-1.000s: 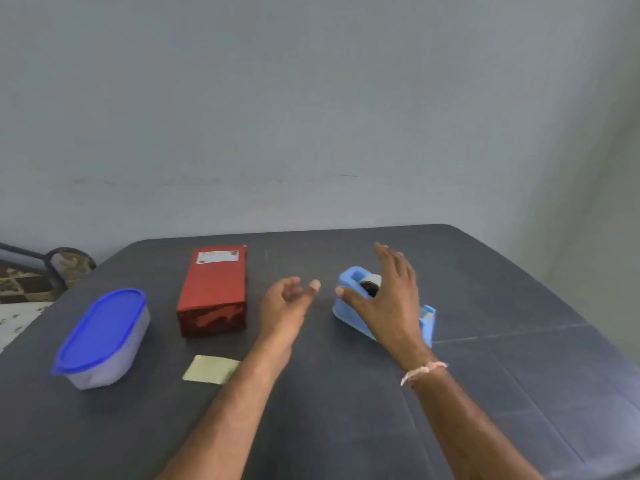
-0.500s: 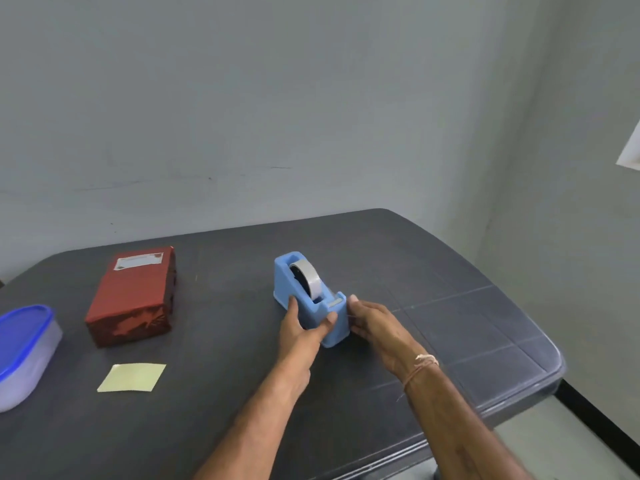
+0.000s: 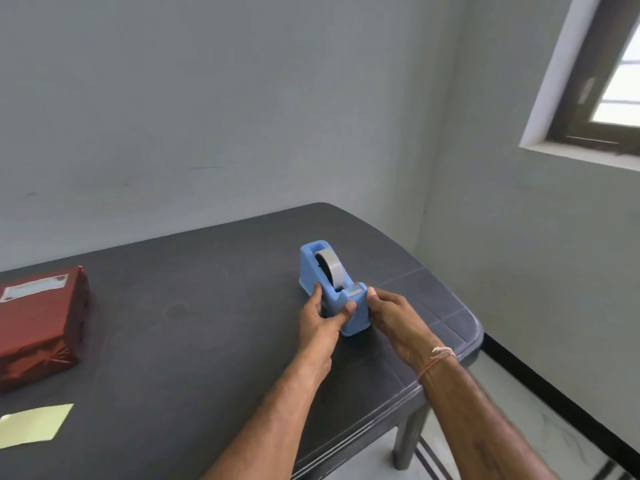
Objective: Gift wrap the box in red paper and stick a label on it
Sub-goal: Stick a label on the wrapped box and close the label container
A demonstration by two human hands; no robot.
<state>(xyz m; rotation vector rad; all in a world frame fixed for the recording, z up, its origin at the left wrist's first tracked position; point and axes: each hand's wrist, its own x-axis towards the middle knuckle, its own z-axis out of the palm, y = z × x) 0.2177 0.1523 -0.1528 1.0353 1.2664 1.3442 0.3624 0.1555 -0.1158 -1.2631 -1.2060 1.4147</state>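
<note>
A box wrapped in shiny red paper (image 3: 36, 323) lies at the left edge of the dark table (image 3: 194, 341), with a white label (image 3: 33, 288) stuck on its top. A blue tape dispenser (image 3: 332, 289) with a grey tape roll stands toward the table's right corner. My left hand (image 3: 323, 322) grips the dispenser's near end from the left, thumb across its front. My right hand (image 3: 394, 318) holds the same end from the right, thumb by the cutter. A pale yellow paper slip (image 3: 33, 424) lies at the lower left.
The table's rounded right corner (image 3: 471, 341) and near edge lie close behind my right wrist. A grey wall stands behind the table. A window (image 3: 609, 74) is at the upper right. The floor shows below the table's edge.
The view has swung right, so the blue-lidded container is out of sight. One second ago both hands hovered open near the dispenser; they now grip its near end, which sits closer to the right corner.
</note>
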